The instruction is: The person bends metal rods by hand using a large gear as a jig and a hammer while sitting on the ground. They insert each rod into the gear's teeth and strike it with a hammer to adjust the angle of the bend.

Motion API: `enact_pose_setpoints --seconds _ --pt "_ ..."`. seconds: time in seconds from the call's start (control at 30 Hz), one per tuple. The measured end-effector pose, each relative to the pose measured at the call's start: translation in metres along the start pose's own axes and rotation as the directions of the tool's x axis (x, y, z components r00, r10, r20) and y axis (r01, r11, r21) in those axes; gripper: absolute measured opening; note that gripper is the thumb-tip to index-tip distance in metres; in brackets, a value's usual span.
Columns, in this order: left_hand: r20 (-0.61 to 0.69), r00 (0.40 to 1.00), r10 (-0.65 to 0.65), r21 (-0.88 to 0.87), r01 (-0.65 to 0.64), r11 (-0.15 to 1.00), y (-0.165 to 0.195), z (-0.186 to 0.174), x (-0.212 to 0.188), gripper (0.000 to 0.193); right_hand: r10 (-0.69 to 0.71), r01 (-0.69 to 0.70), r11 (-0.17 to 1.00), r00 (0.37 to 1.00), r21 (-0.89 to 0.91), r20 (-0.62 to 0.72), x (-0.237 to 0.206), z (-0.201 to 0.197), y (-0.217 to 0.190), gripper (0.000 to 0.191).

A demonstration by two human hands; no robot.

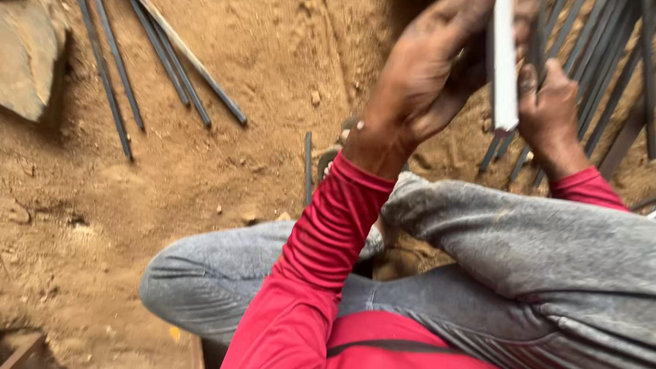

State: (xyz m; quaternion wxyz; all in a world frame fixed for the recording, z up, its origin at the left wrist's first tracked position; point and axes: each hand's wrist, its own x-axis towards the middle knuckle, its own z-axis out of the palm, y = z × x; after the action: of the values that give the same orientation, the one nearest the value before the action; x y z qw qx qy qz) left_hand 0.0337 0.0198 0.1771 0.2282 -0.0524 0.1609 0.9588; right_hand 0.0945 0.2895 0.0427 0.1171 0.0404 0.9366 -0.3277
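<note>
My left hand (430,75) is raised at the top centre, its fingers curled around a white flat bar (504,68) that stands upright. My right hand (550,109) sits just right of the bar's lower end, fingers closed; it touches the bar and the dark metal rods (601,75) behind it, and I cannot tell which of them it grips. Both arms wear red sleeves. I sit on sandy ground with my grey-trousered legs (506,239) bent below the hands.
Several dark steel rods (164,65) lie loose on the sand at the upper left. A flat stone slab (27,58) lies in the top left corner. One short rod (308,167) lies near my knee. A sandal (335,154) shows by my wrist.
</note>
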Motion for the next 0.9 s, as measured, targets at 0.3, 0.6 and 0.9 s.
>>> enact_pose_setpoints --seconds 0.3,0.6,0.9 --pt "0.101 0.994 0.035 -0.043 -0.03 0.999 -0.001 -0.008 0.0 0.03 -0.185 0.186 0.98 0.983 -0.071 0.015 -0.002 -0.001 0.015 0.028" --pt "0.137 0.991 0.003 -0.038 0.003 0.999 0.0 -0.008 0.001 0.029 -0.193 0.193 0.975 0.981 -0.109 0.011 -0.001 -0.004 0.012 0.025" --pt "-0.54 0.807 -0.239 0.399 0.495 0.772 0.026 -0.063 -0.027 0.039 -0.104 0.108 0.931 0.994 0.347 -0.03 -0.006 -0.037 -0.025 0.048"
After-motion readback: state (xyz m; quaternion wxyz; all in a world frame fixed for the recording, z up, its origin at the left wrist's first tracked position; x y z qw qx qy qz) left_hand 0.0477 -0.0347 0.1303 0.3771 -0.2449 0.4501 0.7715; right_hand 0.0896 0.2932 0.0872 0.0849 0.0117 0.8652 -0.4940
